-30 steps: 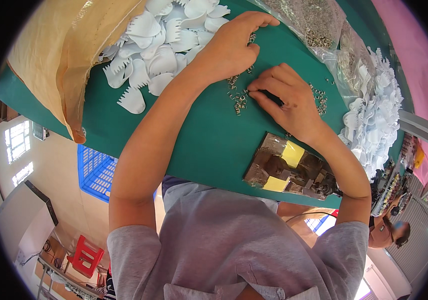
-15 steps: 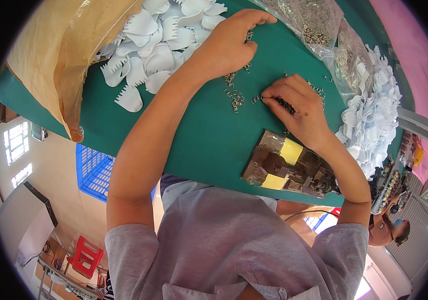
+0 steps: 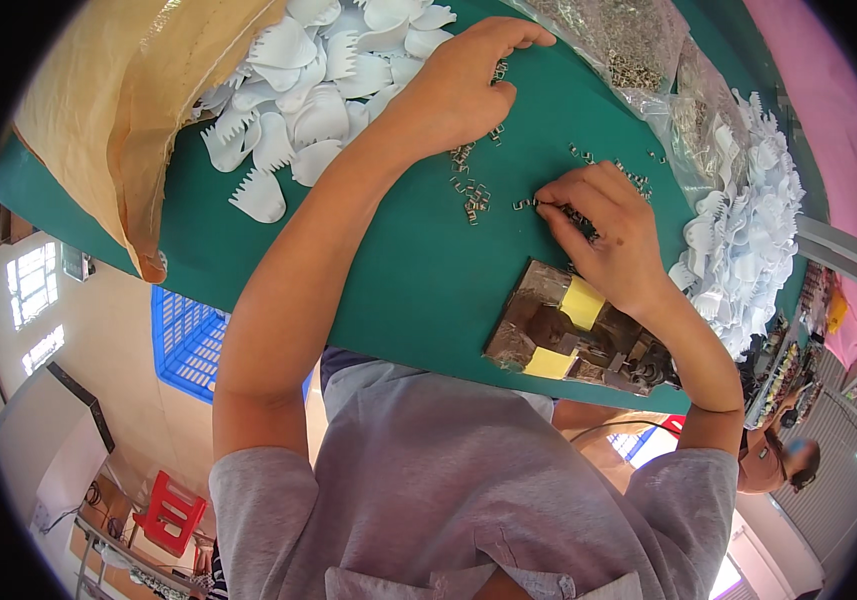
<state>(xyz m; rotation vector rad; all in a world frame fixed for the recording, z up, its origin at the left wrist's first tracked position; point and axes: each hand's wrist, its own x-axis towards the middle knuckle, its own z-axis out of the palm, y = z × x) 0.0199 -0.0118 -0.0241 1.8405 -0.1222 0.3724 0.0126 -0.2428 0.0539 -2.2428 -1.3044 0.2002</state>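
The right hand (image 3: 603, 215) has thumb and forefinger pinched on a clip (image 3: 525, 204); more clips show dark under its palm, though whether gripped I cannot tell. The left hand (image 3: 463, 90) rests with thumb and forefinger apart, curved around other clips. Gathering looks only partly done: loose clips lie between the hands and beyond the right one on the green table (image 3: 398, 270). The jig (image 3: 543, 325) sits near the right wrist, with white combs (image 3: 318, 60) heaped on both sides.
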